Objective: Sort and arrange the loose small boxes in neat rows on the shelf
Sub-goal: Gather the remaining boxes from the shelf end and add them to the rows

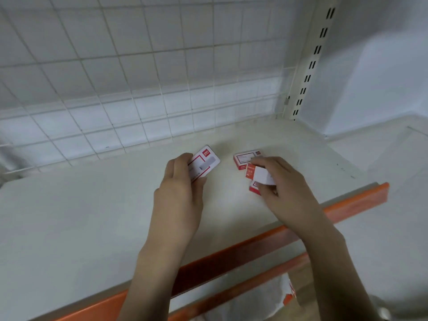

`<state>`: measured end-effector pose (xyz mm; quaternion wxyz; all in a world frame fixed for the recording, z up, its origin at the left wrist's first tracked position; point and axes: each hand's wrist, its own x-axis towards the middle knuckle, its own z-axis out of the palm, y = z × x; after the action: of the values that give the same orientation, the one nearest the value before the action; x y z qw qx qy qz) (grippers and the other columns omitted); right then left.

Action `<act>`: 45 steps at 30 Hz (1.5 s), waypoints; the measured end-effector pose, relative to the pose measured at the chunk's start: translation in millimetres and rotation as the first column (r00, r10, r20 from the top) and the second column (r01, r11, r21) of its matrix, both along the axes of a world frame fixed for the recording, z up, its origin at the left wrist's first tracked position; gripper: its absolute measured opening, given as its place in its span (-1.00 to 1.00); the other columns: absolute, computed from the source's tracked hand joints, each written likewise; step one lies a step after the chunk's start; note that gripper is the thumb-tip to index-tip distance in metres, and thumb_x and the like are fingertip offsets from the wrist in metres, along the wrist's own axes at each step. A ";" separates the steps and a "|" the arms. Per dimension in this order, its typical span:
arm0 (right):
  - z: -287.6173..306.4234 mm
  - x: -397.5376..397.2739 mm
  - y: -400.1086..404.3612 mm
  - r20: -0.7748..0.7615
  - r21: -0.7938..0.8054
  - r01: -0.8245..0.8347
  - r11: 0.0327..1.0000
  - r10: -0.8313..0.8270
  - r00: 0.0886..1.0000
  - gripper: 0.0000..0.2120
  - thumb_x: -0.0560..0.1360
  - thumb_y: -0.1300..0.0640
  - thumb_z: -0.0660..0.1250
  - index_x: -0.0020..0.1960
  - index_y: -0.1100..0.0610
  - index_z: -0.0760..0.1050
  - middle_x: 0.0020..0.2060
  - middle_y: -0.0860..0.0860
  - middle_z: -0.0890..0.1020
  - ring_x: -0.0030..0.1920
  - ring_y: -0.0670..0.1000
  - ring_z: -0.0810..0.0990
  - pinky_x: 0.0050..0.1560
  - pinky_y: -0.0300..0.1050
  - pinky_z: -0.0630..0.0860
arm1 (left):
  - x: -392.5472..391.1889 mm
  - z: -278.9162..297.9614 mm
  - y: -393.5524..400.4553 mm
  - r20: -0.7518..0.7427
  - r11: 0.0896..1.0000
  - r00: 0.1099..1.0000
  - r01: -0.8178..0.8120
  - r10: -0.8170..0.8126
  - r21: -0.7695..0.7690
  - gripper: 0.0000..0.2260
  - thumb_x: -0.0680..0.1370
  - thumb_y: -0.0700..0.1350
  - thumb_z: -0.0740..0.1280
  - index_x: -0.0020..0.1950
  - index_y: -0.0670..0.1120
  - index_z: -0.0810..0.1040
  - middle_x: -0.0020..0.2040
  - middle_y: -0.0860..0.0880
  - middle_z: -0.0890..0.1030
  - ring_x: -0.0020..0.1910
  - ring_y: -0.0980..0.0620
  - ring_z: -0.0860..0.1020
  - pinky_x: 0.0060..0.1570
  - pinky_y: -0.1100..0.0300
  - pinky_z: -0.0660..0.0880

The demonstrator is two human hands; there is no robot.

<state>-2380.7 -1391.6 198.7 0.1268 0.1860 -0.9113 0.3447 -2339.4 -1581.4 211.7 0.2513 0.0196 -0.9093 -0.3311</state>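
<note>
My left hand [179,195] grips a small white box with red print [205,163], tilted and lifted just above the white shelf [81,216]. My right hand [284,188] holds a second white and red box [259,173] tipped on its edge. A third box [245,158] lies flat on the shelf just behind my right fingers. Under my right hand a red corner of another box [254,188] shows; the rest of it is hidden.
A white wire grid [139,89] backs the shelf. An orange strip [347,207] runs along the front edge, with a second orange edge [243,288] below. A slotted upright post [310,66] stands at the right rear, beside another shelf surface [393,158].
</note>
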 end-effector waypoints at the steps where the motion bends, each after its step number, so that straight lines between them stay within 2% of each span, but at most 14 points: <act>1: -1.1 3.2 -10.9 -0.013 -0.005 -0.018 1.000 0.017 1.000 -0.61 0.43 0.35 0.32 0.21 0.09 0.47 0.13 -0.02 0.50 0.09 -0.04 0.49 0.03 -0.21 0.45 | 6.4 -0.7 -12.0 -0.023 1.000 1.000 0.011 -0.011 0.005 -0.69 0.54 -0.19 0.30 0.27 -0.12 0.39 0.15 -0.03 0.48 -0.02 0.02 0.45 -0.15 0.14 0.36; 3: -2.4 11.0 -30.5 -0.026 0.004 -0.037 0.999 0.037 0.999 -0.65 0.41 0.38 0.32 0.14 0.12 0.49 0.05 -0.02 0.52 0.03 -0.12 0.45 -0.03 -0.44 0.34 | 19.4 -1.7 -34.1 -0.058 0.999 0.997 0.043 -0.043 0.008 -0.68 0.52 -0.24 0.32 0.26 -0.14 0.41 0.11 -0.05 0.47 -0.05 0.07 0.42 -0.14 0.09 0.44; 6: -3.8 28.1 -67.3 -0.011 0.007 -0.060 0.998 0.060 0.998 -0.68 0.39 0.38 0.34 0.10 0.12 0.49 0.02 -0.05 0.49 -0.02 -0.23 0.39 -0.02 -0.57 0.26 | 43.0 -1.6 -75.0 -0.075 0.999 0.996 0.048 -0.049 -0.020 -0.64 0.52 -0.25 0.31 0.31 -0.18 0.39 0.12 -0.09 0.47 -0.07 0.08 0.41 -0.12 0.08 0.47; 8: -5.0 41.6 -94.3 0.006 -0.008 -0.087 0.996 0.087 0.996 -0.71 0.41 0.28 0.39 0.11 0.12 0.49 0.07 -0.07 0.45 0.02 -0.29 0.37 0.01 -0.59 0.25 | 59.3 -0.3 -103.6 -0.076 0.998 0.996 0.039 -0.043 -0.051 -0.60 0.52 -0.18 0.26 0.35 -0.19 0.37 0.14 -0.12 0.46 -0.07 0.07 0.41 -0.12 0.10 0.46; 11: -5.8 65.2 -132.5 0.028 -0.059 -0.103 0.993 0.105 0.994 -0.74 0.43 0.06 0.42 0.08 0.06 0.48 0.09 -0.12 0.44 0.03 -0.26 0.47 0.04 -0.44 0.36 | 81.2 1.1 -141.4 -0.074 0.997 0.996 0.046 -0.050 -0.061 -0.60 0.53 -0.18 0.24 0.37 -0.17 0.36 0.15 -0.11 0.44 -0.09 0.08 0.42 -0.14 0.11 0.49; 15: -3.3 94.6 -174.4 -0.024 -0.104 -0.139 0.985 0.137 0.990 -0.86 0.50 0.14 0.34 0.06 0.08 0.50 0.10 -0.10 0.47 0.07 -0.32 0.47 0.04 -0.52 0.33 | 104.3 0.6 -182.3 -0.088 0.997 0.994 0.059 -0.063 -0.045 -0.60 0.53 -0.30 0.28 0.36 -0.23 0.34 0.12 -0.15 0.39 -0.10 0.09 0.39 -0.15 0.30 0.37; 21: 10.4 126.1 -208.2 -0.012 -0.136 -0.107 0.985 0.107 0.994 -0.48 0.45 0.16 0.35 0.38 0.08 0.30 0.17 -0.14 0.36 0.05 -0.40 0.36 0.04 -0.59 0.27 | 126.1 -0.6 -223.1 -0.094 0.996 0.992 0.084 -0.084 -0.011 -0.55 0.48 -0.36 0.32 0.35 -0.26 0.32 0.11 -0.09 0.33 -0.15 0.24 0.29 -0.07 0.55 0.25; 24: 13.1 136.1 -215.2 -0.027 -0.113 -0.075 0.991 0.072 0.997 -0.46 0.40 0.28 0.40 0.35 0.11 0.36 0.11 -0.06 0.42 0.00 -0.30 0.36 0.00 -0.60 0.27 | 135.2 -1.5 -231.5 -0.102 0.996 0.991 0.089 -0.088 0.008 -0.54 0.45 -0.38 0.35 0.33 -0.25 0.35 0.10 -0.03 0.31 -0.10 0.30 0.28 -0.04 0.70 0.17; 30: 18.7 149.1 -228.1 -0.143 -0.066 -0.109 0.992 0.099 0.985 -0.58 0.34 0.19 0.37 0.19 0.07 0.48 0.05 -0.14 0.48 0.07 -0.18 0.40 0.07 -0.52 0.27 | 153.2 -2.2 -241.5 -0.131 0.996 0.988 0.083 -0.080 0.017 -0.58 0.44 -0.39 0.35 0.28 -0.23 0.39 0.07 0.00 0.33 -0.08 0.22 0.36 -0.05 0.67 0.23; 34: 19.8 154.2 -236.3 -0.167 -0.035 -0.127 0.991 0.120 0.979 -0.56 0.33 0.16 0.36 0.20 -0.02 0.46 0.09 -0.23 0.46 0.12 -0.13 0.37 0.14 -0.26 0.31 | 164.6 -2.2 -250.5 -0.148 0.997 0.987 0.071 -0.069 0.007 -0.59 0.45 -0.36 0.36 0.27 -0.22 0.39 0.09 -0.02 0.36 -0.06 0.29 0.33 -0.04 0.65 0.26; 38: 19.0 161.2 -242.3 -0.137 -0.104 -0.201 0.974 0.186 0.973 -0.58 0.34 0.21 0.35 0.18 -0.01 0.45 0.08 -0.13 0.44 0.07 -0.23 0.42 0.03 -0.49 0.32 | 177.7 -0.7 -255.1 -0.145 0.999 0.988 0.046 -0.047 -0.011 -0.60 0.45 -0.31 0.38 0.28 -0.19 0.41 0.10 -0.02 0.40 -0.04 0.29 0.34 -0.04 0.48 0.37; 40: 16.8 164.9 -243.6 -0.129 -0.119 -0.214 0.970 0.199 0.972 -0.58 0.34 0.24 0.35 0.17 0.01 0.45 0.05 -0.11 0.43 0.04 -0.24 0.43 -0.03 -0.47 0.35 | 186.0 -1.0 -255.9 -0.136 0.999 0.990 0.028 -0.032 -0.035 -0.60 0.45 -0.28 0.39 0.27 -0.18 0.44 0.12 -0.08 0.42 -0.05 0.26 0.33 -0.03 0.34 0.40; 43: 10.6 171.0 -244.4 -0.147 -0.075 -0.199 0.977 0.186 0.971 -0.56 0.33 0.25 0.34 0.17 -0.03 0.44 0.05 -0.20 0.44 0.05 -0.16 0.43 0.04 -0.22 0.38 | 200.2 -4.6 -255.6 -0.139 0.999 0.990 -0.014 0.007 -0.052 -0.62 0.46 -0.20 0.39 0.26 -0.17 0.47 0.11 -0.10 0.39 -0.04 0.22 0.32 -0.01 0.35 0.37; 45: 7.2 177.0 -246.0 -0.166 -0.039 -0.185 0.982 0.176 0.970 -0.54 0.29 0.25 0.31 0.15 -0.06 0.44 0.05 -0.20 0.48 0.06 -0.10 0.42 0.03 -0.09 0.38 | 210.7 -7.0 -255.2 -0.109 0.998 0.993 -0.052 0.047 -0.043 -0.59 0.44 -0.11 0.34 0.29 -0.14 0.47 0.07 -0.03 0.39 -0.02 0.14 0.38 0.01 0.21 0.43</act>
<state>-2203.7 -1637.7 205.9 0.1736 0.2918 -0.8676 0.3632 -2128.7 -1836.6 204.8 0.3084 0.0184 -0.9010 -0.3044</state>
